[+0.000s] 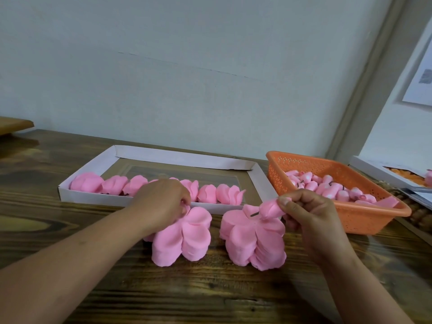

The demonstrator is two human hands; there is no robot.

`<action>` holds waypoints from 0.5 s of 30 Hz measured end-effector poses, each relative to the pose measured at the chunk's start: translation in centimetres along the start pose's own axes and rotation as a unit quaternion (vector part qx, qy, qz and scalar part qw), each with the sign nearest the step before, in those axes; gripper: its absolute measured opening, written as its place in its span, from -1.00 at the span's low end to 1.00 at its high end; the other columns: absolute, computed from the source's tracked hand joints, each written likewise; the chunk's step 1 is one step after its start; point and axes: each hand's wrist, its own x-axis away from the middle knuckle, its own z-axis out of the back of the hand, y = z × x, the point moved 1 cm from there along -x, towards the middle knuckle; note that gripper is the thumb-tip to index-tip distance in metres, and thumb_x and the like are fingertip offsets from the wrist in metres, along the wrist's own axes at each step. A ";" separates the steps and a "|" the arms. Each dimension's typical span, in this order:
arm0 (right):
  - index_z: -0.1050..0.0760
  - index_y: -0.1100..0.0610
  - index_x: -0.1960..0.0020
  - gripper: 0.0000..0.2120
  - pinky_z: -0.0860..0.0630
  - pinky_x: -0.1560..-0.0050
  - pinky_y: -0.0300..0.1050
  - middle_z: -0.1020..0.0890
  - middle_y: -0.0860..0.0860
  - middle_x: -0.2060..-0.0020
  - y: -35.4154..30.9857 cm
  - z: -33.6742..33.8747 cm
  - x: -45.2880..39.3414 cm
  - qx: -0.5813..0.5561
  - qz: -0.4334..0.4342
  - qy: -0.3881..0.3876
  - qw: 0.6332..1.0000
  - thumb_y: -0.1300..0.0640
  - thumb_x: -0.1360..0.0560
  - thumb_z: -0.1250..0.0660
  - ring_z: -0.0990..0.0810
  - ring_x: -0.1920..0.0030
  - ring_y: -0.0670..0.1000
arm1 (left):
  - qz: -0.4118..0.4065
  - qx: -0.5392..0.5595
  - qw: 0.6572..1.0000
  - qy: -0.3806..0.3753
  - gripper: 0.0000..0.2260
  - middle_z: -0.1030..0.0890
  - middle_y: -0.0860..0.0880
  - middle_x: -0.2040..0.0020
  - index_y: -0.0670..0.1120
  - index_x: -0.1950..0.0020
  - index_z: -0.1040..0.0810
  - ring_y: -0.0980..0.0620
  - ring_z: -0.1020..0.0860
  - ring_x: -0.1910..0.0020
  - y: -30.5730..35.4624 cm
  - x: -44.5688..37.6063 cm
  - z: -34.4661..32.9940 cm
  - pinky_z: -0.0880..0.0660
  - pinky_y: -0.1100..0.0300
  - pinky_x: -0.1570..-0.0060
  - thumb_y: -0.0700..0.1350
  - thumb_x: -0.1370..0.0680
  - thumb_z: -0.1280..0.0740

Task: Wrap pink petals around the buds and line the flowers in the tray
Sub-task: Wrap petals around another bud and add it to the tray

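Note:
Two stacks of pink petals lie on the wooden table: a left stack (pixel 184 237) and a right stack (pixel 254 242). My left hand (pixel 161 204) rests on the top of the left stack, its fingertips pinching a petal. My right hand (pixel 311 213) grips a pink bud (pixel 271 208) with a short dark stem, held just above the right stack. Behind them a shallow white tray (pixel 260 181) holds a row of several finished pink flowers (pixel 210 192) along its near side.
An orange perforated basket (pixel 364 218) at the right is filled with several pink buds. A white box (pixel 374 169) with orange contents sits at the far right edge. A wooden board (pixel 14 125) lies at the far left. A pale wall stands close behind.

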 end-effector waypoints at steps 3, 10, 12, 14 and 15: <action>-0.58 0.26 0.24 -0.88 -0.33 0.52 -0.29 -0.56 0.01 0.52 0.1 0.1 -0.1 0.000 -0.002 0.001 1.000 0.33 -0.46 -0.31 -0.37 0.51 -0.12 | 0.006 -0.030 0.999 0.017 -0.85 -0.55 0.04 0.00 0.02 0.00 -0.64 0.04 -0.50 0.04 0.3 0.1 0.0 -0.33 0.21 0.18 -0.05 -0.56 -0.27; -0.61 0.20 0.29 -0.86 -0.31 0.49 -0.21 -0.57 0.23 0.43 0.2 0.0 -0.1 0.011 -0.005 0.002 1.000 0.30 -0.43 -0.34 -0.35 0.47 0.02 | -0.016 0.050 0.998 0.045 -0.78 -0.50 0.06 0.31 0.02 0.34 -0.38 0.10 -0.40 0.32 -0.5 1.2 1.5 -0.32 0.18 0.31 -0.10 -0.49 -0.32; -0.60 0.27 0.26 -0.88 -0.29 0.48 -0.17 -0.55 0.35 0.38 0.1 -0.1 -0.1 0.016 -0.006 0.003 1.000 0.32 -0.43 -0.34 -0.33 0.45 0.07 | -0.008 0.105 0.994 0.034 -0.79 -0.47 0.09 0.35 0.03 0.33 -0.40 0.10 -0.40 0.33 -1.0 1.0 2.3 -0.31 0.18 0.33 -0.14 -0.47 -0.33; -0.58 0.33 0.24 -0.88 -0.28 0.48 -0.18 -0.58 0.29 0.40 0.1 -0.2 0.0 0.016 -0.005 0.002 1.000 0.35 -0.45 -0.32 -0.32 0.45 0.07 | 0.005 0.137 0.990 -0.015 -0.87 -0.47 0.15 0.32 0.07 0.23 -0.49 0.19 -0.42 0.31 -1.3 1.0 2.6 -0.29 0.24 0.34 -0.12 -0.46 -0.37; -0.57 0.33 0.25 -0.88 -0.27 0.49 -0.19 -0.59 0.24 0.42 0.1 -0.2 0.0 0.016 -0.003 0.001 1.000 0.36 -0.45 -0.32 -0.32 0.46 0.05 | 0.010 0.134 0.990 -0.047 -0.93 -0.50 0.18 0.26 0.08 0.16 -0.54 0.22 -0.44 0.27 -1.4 1.0 2.6 -0.32 0.27 0.32 -0.09 -0.47 -0.38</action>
